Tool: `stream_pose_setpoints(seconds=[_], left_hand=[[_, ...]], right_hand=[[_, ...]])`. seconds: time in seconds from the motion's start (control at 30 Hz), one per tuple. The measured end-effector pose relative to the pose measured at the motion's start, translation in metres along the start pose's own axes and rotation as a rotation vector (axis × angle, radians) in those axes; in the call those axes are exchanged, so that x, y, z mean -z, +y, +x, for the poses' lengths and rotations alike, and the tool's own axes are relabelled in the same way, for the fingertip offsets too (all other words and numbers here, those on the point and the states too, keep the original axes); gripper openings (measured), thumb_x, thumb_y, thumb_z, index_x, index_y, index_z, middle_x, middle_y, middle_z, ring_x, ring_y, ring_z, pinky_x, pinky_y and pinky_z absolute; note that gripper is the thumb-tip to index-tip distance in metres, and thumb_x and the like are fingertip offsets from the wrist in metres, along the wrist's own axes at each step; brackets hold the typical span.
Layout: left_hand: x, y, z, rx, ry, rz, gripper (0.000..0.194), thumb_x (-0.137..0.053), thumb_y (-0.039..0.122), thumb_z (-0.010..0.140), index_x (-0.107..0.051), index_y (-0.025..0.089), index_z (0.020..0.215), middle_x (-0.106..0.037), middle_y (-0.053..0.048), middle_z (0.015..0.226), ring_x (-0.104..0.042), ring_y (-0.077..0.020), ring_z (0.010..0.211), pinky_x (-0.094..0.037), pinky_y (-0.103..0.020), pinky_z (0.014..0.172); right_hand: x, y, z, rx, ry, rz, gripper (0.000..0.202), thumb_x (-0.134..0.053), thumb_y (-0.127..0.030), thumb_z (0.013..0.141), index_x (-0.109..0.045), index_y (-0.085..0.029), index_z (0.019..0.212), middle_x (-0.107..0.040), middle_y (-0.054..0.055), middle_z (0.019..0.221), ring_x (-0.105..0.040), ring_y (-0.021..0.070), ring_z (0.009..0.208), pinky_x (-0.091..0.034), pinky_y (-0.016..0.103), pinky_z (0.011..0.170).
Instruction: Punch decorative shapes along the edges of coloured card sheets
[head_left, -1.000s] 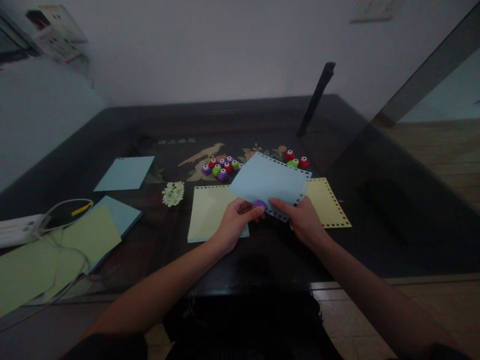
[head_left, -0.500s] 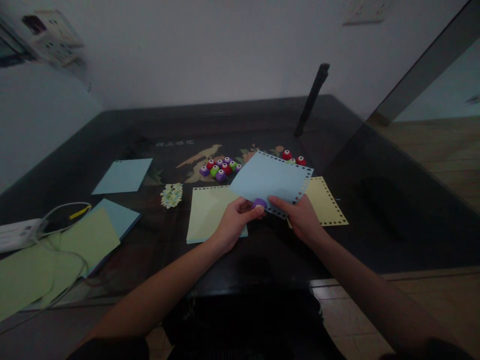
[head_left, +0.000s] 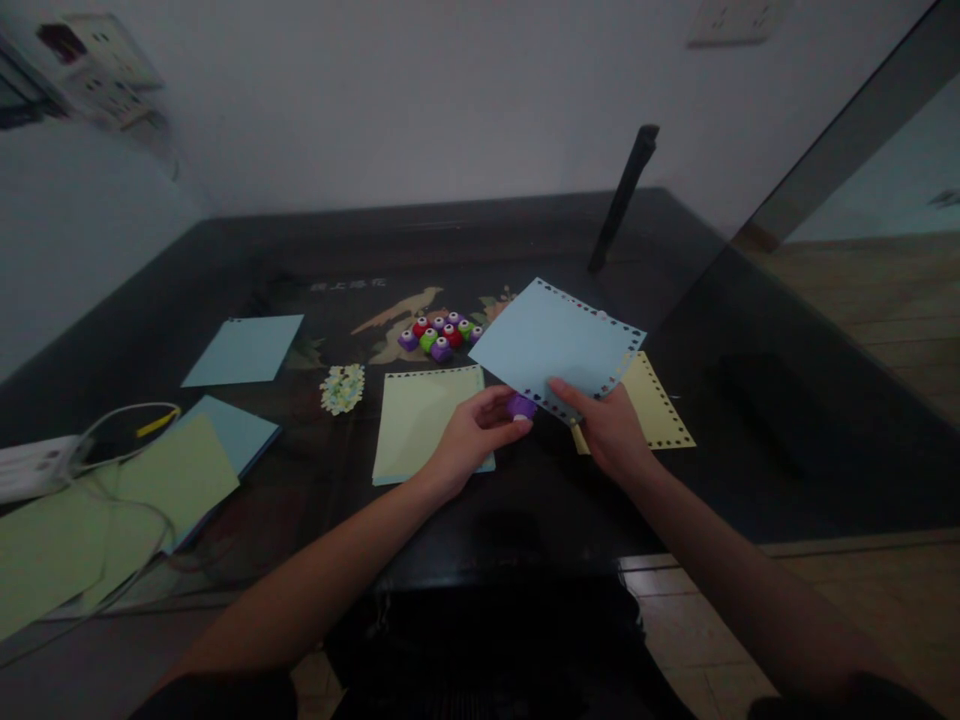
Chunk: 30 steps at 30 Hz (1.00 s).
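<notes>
My left hand [head_left: 478, 432] grips a small purple punch [head_left: 522, 406] between thumb and fingers, close to the near corner of a blue paper [head_left: 559, 345]. That sheet is tilted above the table, with small holes along its right and near edges. My right hand [head_left: 611, 425] pinches it at the near right side, thumb on top. Under and beside it lies a yellow sheet [head_left: 658, 405] with punched edges. To the left is a stack topped by a pale green sheet [head_left: 420, 425], holes along its far edge. Several purple, red and green punches [head_left: 441, 338] sit behind the stack.
A pile of paper cutouts [head_left: 343, 388] lies left of the stack. Farther left are a blue sheet [head_left: 247, 350], green sheets [head_left: 187, 465], a cable and a white power strip [head_left: 34, 468]. A black post [head_left: 626, 195] stands at the back right.
The blue paper has moved right and slightly away with my right hand. The purple punch, earlier at its edge, now shows more fully in my left hand. The punches at the right are now hidden behind the paper.
</notes>
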<state>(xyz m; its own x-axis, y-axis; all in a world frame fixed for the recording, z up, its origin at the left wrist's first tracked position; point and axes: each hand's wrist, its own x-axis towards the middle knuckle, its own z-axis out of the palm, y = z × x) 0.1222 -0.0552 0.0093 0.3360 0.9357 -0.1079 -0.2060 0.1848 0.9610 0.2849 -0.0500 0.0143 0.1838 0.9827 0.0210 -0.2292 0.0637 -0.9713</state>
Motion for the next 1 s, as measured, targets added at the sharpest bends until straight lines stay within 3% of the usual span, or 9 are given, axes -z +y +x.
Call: stream_pose_setpoints(seconds=[0.27,0.57,0.7,1.0], left_hand=[[0.0026,0.0012,0.0021,-0.074,-0.056,0.122,0.048,-0.070,0.014,0.069,-0.055,0.017,0.115,-0.063,-0.010,0.116,-0.057,-0.0217,0.109,-0.046,-0.038,0.093],[0.0051,-0.0011,0.0032,-0.166,-0.077,0.233,0.051,-0.062,0.006,0.071,-0.053,0.020,0.120,-0.059,-0.009,0.121,-0.053,-0.0214,0.115,-0.046,-0.039,0.095],[0.0067,-0.0049,0.0037,-0.218,-0.076,0.268,0.052,-0.058,0.004,0.073,-0.052,0.022,0.122,-0.056,-0.008,0.125,-0.051,-0.0208,0.118,-0.044,-0.038,0.098],[0.0083,-0.0027,0.0076,-0.203,0.011,0.206,0.035,-0.063,0.009,0.072,-0.049,0.019,0.103,-0.057,-0.010,0.126,-0.055,-0.0200,0.113,-0.046,-0.038,0.094]], right_hand=[[0.0013,-0.0025,0.0039,-0.009,0.063,0.121,0.048,-0.075,-0.029,0.065,-0.062,-0.023,0.111,-0.070,0.004,0.105,-0.063,0.0223,0.101,-0.046,0.042,0.097],[0.0009,-0.0047,0.0025,-0.054,0.074,0.077,0.040,-0.072,-0.035,0.069,-0.064,-0.021,0.105,-0.071,0.003,0.096,-0.065,0.0227,0.094,-0.054,0.040,0.083],[0.0005,-0.0055,0.0021,-0.050,0.072,0.069,0.039,-0.072,-0.035,0.069,-0.064,-0.021,0.104,-0.071,0.004,0.097,-0.063,0.0232,0.099,-0.053,0.040,0.086],[0.0007,-0.0080,0.0027,-0.056,0.089,0.081,0.037,-0.071,-0.034,0.068,-0.064,-0.021,0.102,-0.070,0.004,0.099,-0.061,0.0228,0.104,-0.050,0.041,0.091]])
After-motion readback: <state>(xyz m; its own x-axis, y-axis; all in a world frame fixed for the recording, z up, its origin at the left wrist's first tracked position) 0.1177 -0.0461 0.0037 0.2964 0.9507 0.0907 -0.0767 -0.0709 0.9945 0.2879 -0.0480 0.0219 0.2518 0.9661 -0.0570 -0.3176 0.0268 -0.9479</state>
